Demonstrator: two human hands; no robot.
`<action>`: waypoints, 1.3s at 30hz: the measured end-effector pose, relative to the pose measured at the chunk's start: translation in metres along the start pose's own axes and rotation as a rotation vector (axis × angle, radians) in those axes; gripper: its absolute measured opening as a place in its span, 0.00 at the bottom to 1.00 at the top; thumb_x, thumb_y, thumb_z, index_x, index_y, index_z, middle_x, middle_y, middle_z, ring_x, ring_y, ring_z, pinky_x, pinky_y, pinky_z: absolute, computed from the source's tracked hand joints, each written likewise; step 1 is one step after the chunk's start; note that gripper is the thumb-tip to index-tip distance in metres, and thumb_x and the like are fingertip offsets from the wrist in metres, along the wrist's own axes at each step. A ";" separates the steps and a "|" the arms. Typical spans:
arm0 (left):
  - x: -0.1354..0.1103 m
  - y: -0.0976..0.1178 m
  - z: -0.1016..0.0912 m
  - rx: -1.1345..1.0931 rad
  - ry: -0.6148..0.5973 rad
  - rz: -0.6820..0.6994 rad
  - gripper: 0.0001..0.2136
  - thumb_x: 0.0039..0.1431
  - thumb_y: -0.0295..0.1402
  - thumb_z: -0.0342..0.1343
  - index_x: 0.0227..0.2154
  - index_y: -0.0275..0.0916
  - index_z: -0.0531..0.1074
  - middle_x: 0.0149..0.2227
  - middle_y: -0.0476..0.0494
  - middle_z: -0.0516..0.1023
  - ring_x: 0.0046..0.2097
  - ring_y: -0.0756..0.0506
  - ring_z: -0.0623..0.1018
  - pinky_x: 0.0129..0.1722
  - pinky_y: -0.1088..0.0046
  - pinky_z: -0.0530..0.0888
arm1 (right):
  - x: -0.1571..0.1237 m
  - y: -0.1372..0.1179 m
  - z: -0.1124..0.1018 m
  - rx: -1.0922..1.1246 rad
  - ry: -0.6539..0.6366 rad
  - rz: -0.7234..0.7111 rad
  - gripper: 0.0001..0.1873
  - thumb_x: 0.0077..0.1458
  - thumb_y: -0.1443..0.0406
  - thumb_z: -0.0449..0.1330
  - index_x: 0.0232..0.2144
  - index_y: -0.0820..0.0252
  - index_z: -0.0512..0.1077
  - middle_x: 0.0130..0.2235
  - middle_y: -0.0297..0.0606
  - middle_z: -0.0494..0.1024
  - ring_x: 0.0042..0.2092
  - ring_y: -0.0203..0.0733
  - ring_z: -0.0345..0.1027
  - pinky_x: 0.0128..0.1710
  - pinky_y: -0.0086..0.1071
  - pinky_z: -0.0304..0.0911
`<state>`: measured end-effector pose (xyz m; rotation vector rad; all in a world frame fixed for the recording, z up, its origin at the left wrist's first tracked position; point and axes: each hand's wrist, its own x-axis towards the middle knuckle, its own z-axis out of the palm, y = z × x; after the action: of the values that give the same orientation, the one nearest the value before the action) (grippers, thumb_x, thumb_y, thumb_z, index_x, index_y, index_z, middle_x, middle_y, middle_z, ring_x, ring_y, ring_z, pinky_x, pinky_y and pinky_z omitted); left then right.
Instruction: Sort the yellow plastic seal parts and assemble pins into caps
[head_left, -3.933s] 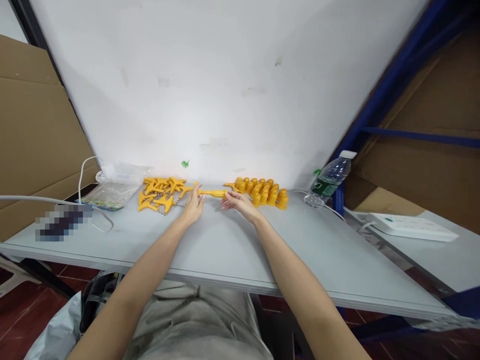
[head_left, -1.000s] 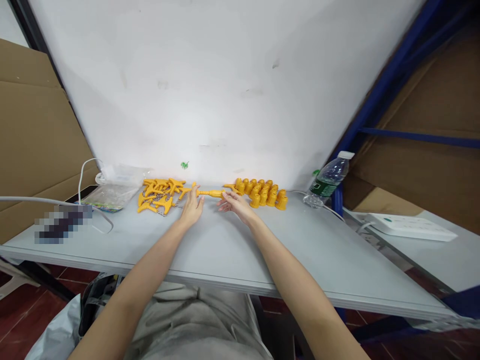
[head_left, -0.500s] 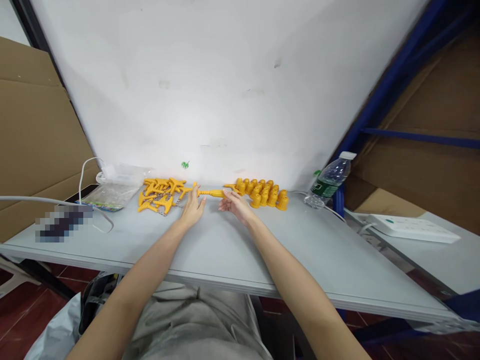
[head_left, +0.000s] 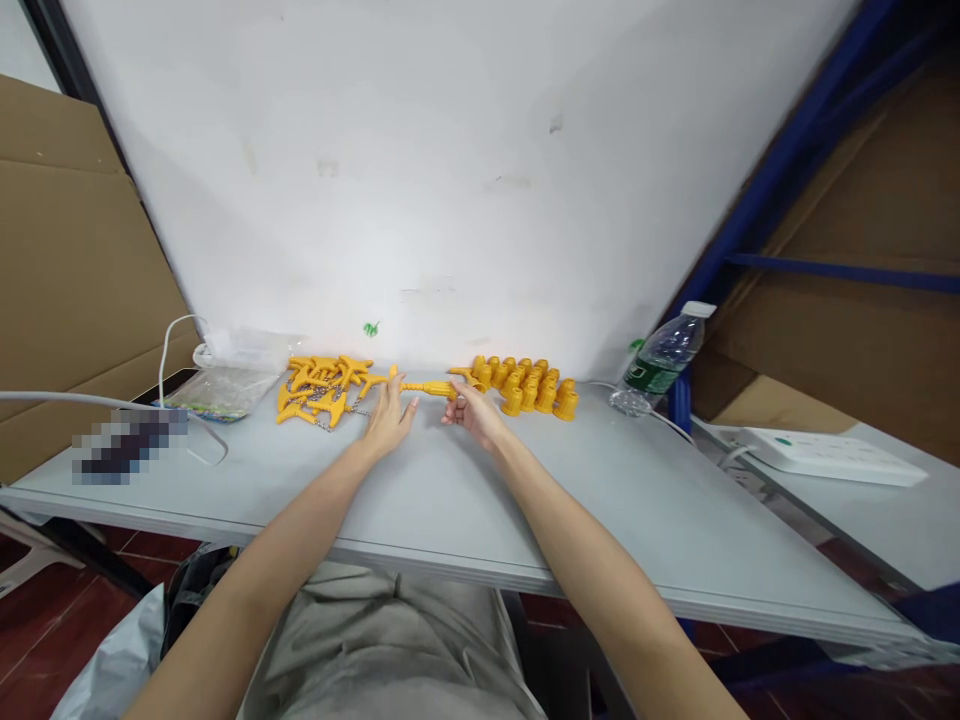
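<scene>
At centre, half-curled fingers hold a yellow rod.

Tabletop opening toward the front, crowding along the back.
Between the forearms, a wide path is running from the front edge up to the left hand and right hand, where a rod is bridging the gap. Handles are blocking the left; cups are standing in the way on the right. The wall is closing off the back. Room is lying open between cups and bottle.
</scene>
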<state>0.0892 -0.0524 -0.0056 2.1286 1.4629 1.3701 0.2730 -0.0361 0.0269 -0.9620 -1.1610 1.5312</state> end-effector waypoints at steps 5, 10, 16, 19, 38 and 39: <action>-0.002 0.006 -0.003 0.071 -0.027 -0.037 0.27 0.65 0.46 0.44 0.62 0.39 0.54 0.53 0.30 0.64 0.43 0.41 0.75 0.49 0.54 0.71 | 0.000 0.000 0.000 0.035 0.003 0.043 0.19 0.55 0.49 0.60 0.25 0.55 0.63 0.18 0.30 0.68 0.21 0.36 0.66 0.26 0.31 0.65; -0.001 0.008 -0.002 0.026 -0.015 -0.024 0.27 0.65 0.45 0.44 0.63 0.40 0.53 0.56 0.29 0.63 0.46 0.41 0.74 0.52 0.53 0.69 | -0.003 -0.004 0.007 0.101 -0.046 0.075 0.19 0.58 0.49 0.56 0.24 0.56 0.65 0.20 0.33 0.71 0.23 0.37 0.68 0.29 0.31 0.68; 0.006 0.003 0.000 -0.036 0.137 -0.036 0.26 0.65 0.44 0.44 0.63 0.42 0.51 0.61 0.31 0.60 0.62 0.37 0.64 0.61 0.49 0.60 | 0.000 0.001 0.011 0.180 -0.043 0.077 0.09 0.59 0.59 0.56 0.31 0.57 0.68 0.29 0.38 0.78 0.28 0.37 0.73 0.34 0.31 0.70; 0.008 0.001 -0.001 -0.039 0.224 -0.053 0.26 0.64 0.43 0.45 0.63 0.40 0.51 0.63 0.29 0.57 0.64 0.37 0.61 0.62 0.49 0.58 | 0.010 0.008 0.007 0.074 0.082 -0.062 0.12 0.53 0.57 0.62 0.31 0.55 0.64 0.32 0.38 0.79 0.33 0.40 0.75 0.37 0.34 0.70; 0.004 -0.002 0.009 -0.100 0.020 -0.047 0.25 0.63 0.36 0.44 0.62 0.37 0.51 0.64 0.30 0.55 0.65 0.37 0.60 0.62 0.51 0.60 | 0.050 0.023 -0.029 -1.815 0.377 -0.340 0.22 0.61 0.69 0.45 0.55 0.61 0.66 0.49 0.54 0.76 0.52 0.58 0.67 0.60 0.56 0.36; 0.004 -0.001 0.008 -0.105 0.006 -0.047 0.25 0.63 0.36 0.44 0.62 0.37 0.51 0.64 0.30 0.55 0.65 0.37 0.60 0.62 0.51 0.60 | 0.051 0.023 -0.029 -1.819 0.373 -0.334 0.22 0.61 0.68 0.45 0.55 0.61 0.66 0.50 0.54 0.76 0.53 0.59 0.66 0.60 0.57 0.36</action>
<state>0.0953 -0.0457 -0.0086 2.0153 1.4017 1.4059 0.2830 0.0172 -0.0043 -1.8364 -2.1639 -0.3887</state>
